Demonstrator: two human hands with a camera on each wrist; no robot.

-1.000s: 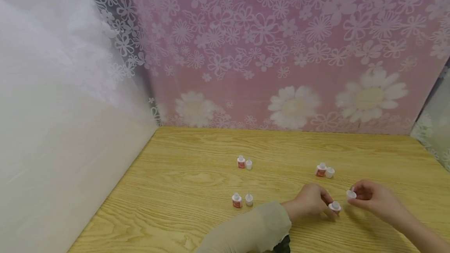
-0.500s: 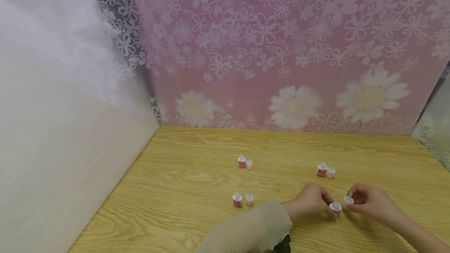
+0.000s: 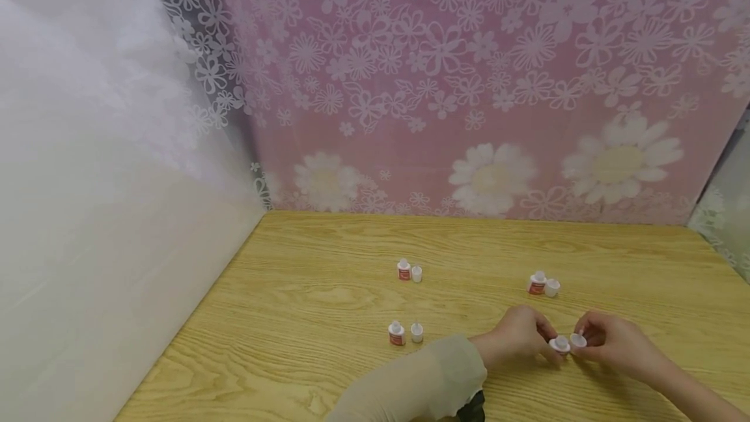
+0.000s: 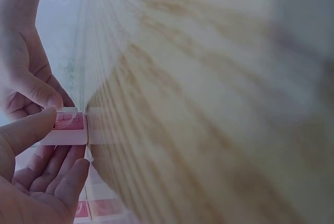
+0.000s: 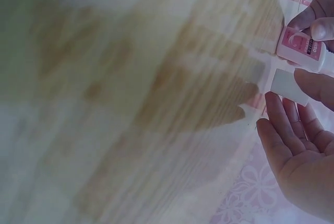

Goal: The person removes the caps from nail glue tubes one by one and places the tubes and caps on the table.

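A small white bottle (image 3: 560, 345) with a red label stands at the right front of the table, its cap off. My left hand (image 3: 523, 334) holds it by its sides between thumb and fingers. Right beside the bottle, my right hand (image 3: 622, 344) pinches a white cap (image 3: 578, 340), open side up. In the right wrist view, the cap (image 5: 288, 85) sits between thumb and fingertips, close to the labelled bottle (image 5: 301, 47). The left wrist view shows the bottle (image 4: 67, 129) from its other side, the right hand behind it.
Three similar bottles stand uncapped, each with a cap next to it: a bottle (image 3: 404, 270) at the back left, a bottle (image 3: 396, 333) at the front left, and a bottle (image 3: 536, 283) behind the hands. A flowered pink curtain (image 3: 410, 83) backs the wooden table (image 3: 293, 292).
My right hand has brought the cap down and leftward, from a small distance off to right beside the bottle. The left hand has kept its hold on the bottle in place.
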